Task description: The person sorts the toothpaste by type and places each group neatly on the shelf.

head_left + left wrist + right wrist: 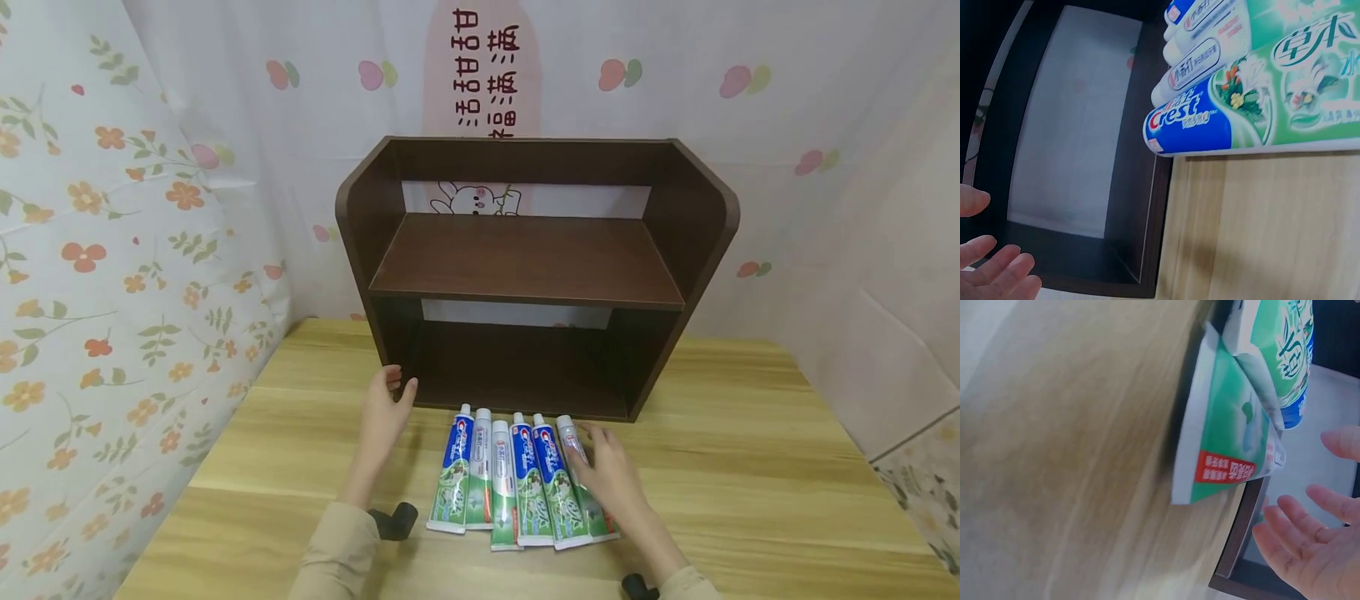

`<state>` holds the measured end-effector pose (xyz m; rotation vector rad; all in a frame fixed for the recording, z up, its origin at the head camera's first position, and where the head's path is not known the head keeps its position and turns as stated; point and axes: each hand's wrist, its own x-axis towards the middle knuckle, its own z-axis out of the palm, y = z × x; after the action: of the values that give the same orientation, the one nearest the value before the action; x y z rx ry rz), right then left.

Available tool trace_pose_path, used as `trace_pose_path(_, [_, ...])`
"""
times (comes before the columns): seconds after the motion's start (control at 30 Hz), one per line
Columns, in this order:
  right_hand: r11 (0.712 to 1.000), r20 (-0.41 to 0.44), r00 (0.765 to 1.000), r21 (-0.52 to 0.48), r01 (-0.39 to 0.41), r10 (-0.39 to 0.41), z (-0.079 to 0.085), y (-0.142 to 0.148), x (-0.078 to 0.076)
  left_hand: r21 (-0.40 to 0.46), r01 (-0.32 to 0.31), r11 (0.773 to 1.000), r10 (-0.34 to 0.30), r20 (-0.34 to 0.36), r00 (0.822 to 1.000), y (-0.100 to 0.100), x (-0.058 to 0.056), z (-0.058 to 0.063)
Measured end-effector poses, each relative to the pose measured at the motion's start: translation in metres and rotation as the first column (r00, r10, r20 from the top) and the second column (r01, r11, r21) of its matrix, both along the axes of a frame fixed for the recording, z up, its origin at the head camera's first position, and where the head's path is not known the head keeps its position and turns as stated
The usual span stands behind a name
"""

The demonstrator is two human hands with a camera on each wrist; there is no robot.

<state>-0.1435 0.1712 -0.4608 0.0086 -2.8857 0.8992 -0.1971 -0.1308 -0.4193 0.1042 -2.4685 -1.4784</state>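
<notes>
Several toothpaste tubes lie side by side on the table, caps toward the shelf. Blue-and-green Crest tubes (453,477) alternate unevenly with white-and-green tubes (504,492). My left hand (386,421) is by the lower left front corner of the dark brown shelf (525,258), left of the row; its fingers (999,269) are spread and hold nothing. At the right end, my right hand (615,475) hovers beside the outermost white-and-green tube (1235,440). The right wrist view shows its fingers (1297,534) loosely extended, apart from that tube.
The two-tier shelf stands at the back of the wooden table (750,467), its upper board (525,254) and lower board (517,358) bare. A patterned curtain (300,150) hangs behind and to the left. Black wrist mounts (396,522) sit at both wrists.
</notes>
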Motion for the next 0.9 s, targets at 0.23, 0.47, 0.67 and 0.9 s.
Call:
trace_pose_path(0.23, [0.999,0.027,0.999,-0.033,0.036,-0.036,-0.002,0.005,0.002,0.032,-0.009,0.999,0.008,0.040,0.999,-0.010,-0.003,0.004])
trace_pose_path(0.47, [0.998,0.071,0.996,-0.036,0.053,-0.051,-0.005,0.008,0.002,0.034,-0.055,0.998,0.054,0.040,0.998,-0.019,-0.007,0.010])
trace_pose_path(0.67, [0.996,0.141,0.989,-0.068,0.057,-0.047,-0.008,0.010,0.004,0.022,-0.070,0.997,0.069,0.025,0.997,-0.027,-0.012,0.012])
trace_pose_path(0.9, [0.996,0.168,0.985,-0.069,0.054,-0.042,-0.011,0.011,0.003,-0.073,-0.072,0.995,0.075,0.050,0.996,-0.029,-0.024,0.016])
